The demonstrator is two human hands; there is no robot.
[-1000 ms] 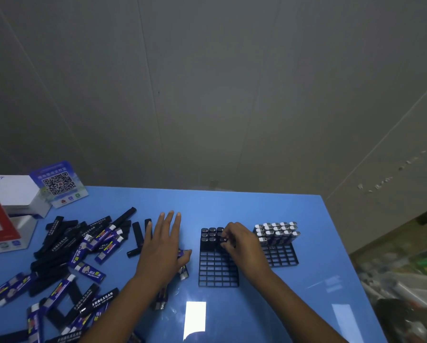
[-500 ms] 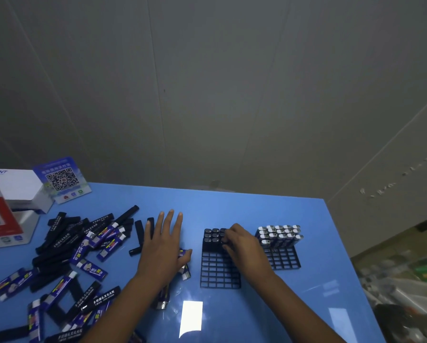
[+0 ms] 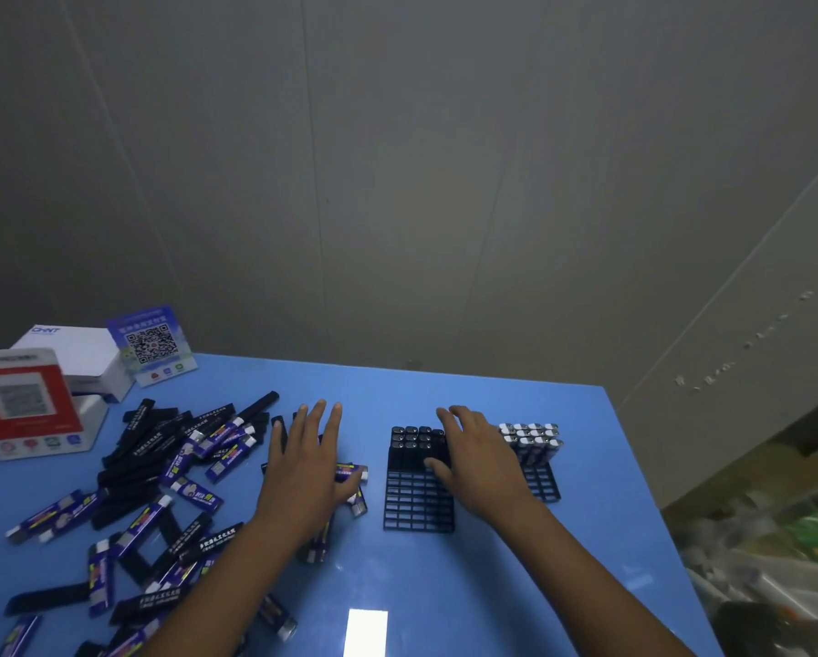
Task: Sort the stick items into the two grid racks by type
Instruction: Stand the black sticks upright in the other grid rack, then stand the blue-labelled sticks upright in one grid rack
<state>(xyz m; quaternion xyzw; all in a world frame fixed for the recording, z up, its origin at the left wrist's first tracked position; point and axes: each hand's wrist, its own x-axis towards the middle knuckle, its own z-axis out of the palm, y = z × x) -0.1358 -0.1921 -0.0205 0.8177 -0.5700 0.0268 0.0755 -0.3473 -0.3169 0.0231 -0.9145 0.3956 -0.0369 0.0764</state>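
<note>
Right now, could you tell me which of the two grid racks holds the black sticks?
The nearer-left grid rack, under the right hand, holds black sticks in its far rows. The other grid rack, farther right, holds silver-topped sticks.

- My left hand (image 3: pixel 305 471) lies over several sticks (image 3: pixel 350 471), so I see only their ends poking out beside it.
- My right hand (image 3: pixel 480 467) covers part of the black rack (image 3: pixel 416 509) and the near side of the other rack (image 3: pixel 546 481).
- I can't read the print on the red sign (image 3: pixel 23 405); it's blurred.
- The pile (image 3: pixel 160 471) of sticks runs off the lower left edge.
</note>
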